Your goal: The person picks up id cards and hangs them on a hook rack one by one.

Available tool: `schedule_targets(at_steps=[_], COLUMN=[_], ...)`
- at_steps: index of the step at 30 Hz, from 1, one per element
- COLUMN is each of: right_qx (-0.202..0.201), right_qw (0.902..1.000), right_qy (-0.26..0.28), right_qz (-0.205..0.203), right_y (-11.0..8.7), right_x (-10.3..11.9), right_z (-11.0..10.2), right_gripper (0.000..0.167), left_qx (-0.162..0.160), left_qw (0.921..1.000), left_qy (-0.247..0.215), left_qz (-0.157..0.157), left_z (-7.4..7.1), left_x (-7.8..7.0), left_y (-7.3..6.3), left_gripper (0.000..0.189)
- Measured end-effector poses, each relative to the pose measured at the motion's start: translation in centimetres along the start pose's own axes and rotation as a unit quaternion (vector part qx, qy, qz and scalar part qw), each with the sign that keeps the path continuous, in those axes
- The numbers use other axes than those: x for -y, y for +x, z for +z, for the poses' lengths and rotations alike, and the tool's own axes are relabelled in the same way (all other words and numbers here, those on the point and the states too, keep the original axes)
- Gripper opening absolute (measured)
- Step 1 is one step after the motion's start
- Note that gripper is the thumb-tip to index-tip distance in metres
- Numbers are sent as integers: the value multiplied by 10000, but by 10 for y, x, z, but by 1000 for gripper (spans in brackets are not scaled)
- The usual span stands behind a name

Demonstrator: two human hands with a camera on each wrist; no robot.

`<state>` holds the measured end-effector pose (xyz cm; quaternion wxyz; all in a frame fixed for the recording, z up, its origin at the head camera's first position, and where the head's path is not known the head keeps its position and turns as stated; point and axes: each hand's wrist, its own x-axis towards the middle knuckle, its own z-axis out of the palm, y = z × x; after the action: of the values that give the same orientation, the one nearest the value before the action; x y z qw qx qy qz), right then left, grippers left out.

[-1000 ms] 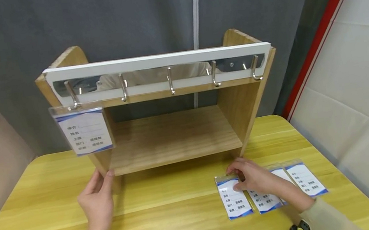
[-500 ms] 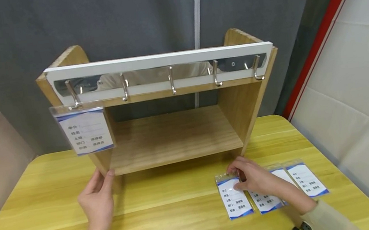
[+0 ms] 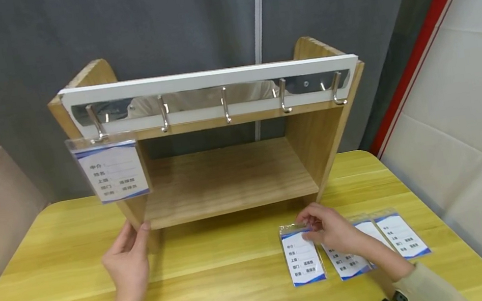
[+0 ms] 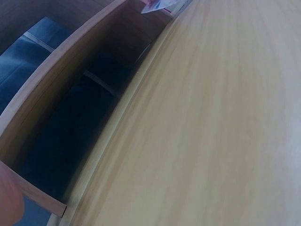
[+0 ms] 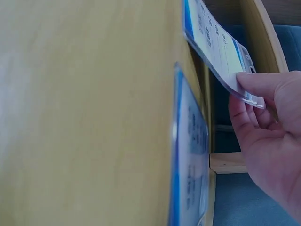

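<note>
My left hand (image 3: 127, 267) grips the lower front corner of a wooden shelf rack's side panel (image 3: 135, 211), thumb in front. In the left wrist view only a blurred thumb (image 4: 9, 202) shows at that panel. My right hand (image 3: 333, 230) pinches the top edge of a badge holder (image 3: 303, 260), a clear sleeve around a white card with blue corners. The right wrist view shows this badge holder (image 5: 218, 52) tilted up off the table, thumb on its face and fingers behind. Another badge holder (image 3: 113, 173) hangs from the rack's leftmost hook (image 3: 95, 122).
Several more badge holders (image 3: 402, 236) lie in a row on the yellow wood-grain table (image 3: 223, 286), partly under my right forearm. Metal hooks (image 3: 226, 105) line the rack's white-framed mirror strip (image 3: 199, 115). A grey curtain (image 3: 177, 25) stands behind; a white panel (image 3: 461, 104) borders the right.
The badge holder in my right hand has lifted and shifted slightly left, opening a gap beside its neighbour. My left hand keeps its grip on the rack.
</note>
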<state>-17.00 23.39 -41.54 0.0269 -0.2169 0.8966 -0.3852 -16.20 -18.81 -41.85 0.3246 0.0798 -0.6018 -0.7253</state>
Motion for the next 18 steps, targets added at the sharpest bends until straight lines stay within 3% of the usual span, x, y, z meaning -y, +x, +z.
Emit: schedule_targets(at_steps=[8, 18], right_qx=[172, 173], right_qw=[9968, 9912], right_qy=[785, 1291], right_qz=[-38, -253], right_y=[2, 2], right_x=[7, 23], right_z=[-1, 1], right_gripper=[24, 21], left_qx=[-17, -14], left_qw=[10000, 9999], left_qy=[-14, 1], left_qz=[-50, -142], left_z=[0, -2], left_x=[2, 1], left_y=[0, 1], left_gripper=[39, 39])
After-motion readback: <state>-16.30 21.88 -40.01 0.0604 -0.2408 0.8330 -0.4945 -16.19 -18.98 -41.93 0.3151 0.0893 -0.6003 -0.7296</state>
